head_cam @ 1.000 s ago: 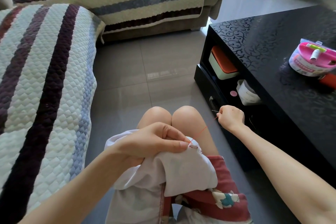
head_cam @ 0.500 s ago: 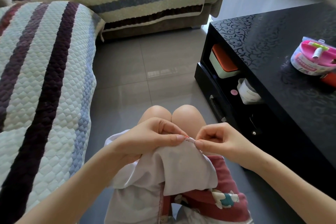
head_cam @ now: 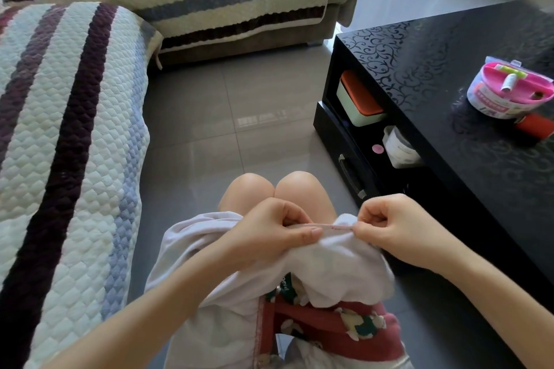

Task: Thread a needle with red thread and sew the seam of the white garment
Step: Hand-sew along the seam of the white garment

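Note:
The white garment (head_cam: pixel 338 263) lies bunched over my lap, above my knees. My left hand (head_cam: pixel 269 234) pinches its seam edge between thumb and curled fingers. My right hand (head_cam: pixel 389 225) pinches the same edge a short way to the right. Between the two hands the seam (head_cam: pixel 337 227) is stretched taut, with small red stitches along it. The needle and the loose red thread are too small to make out.
A black coffee table (head_cam: pixel 479 75) stands at the right, carrying a pink sewing kit (head_cam: pixel 509 90) and a red spool (head_cam: pixel 536 126). Its open shelf holds an orange-lidded box (head_cam: pixel 359 102). A quilted striped sofa (head_cam: pixel 60 129) runs along the left and far side, with grey tile floor (head_cam: pixel 239 105) between.
My right hand came back from pulling the red thread out to the right and now pinches the seam. The two hands have drawn the edge taut between them.

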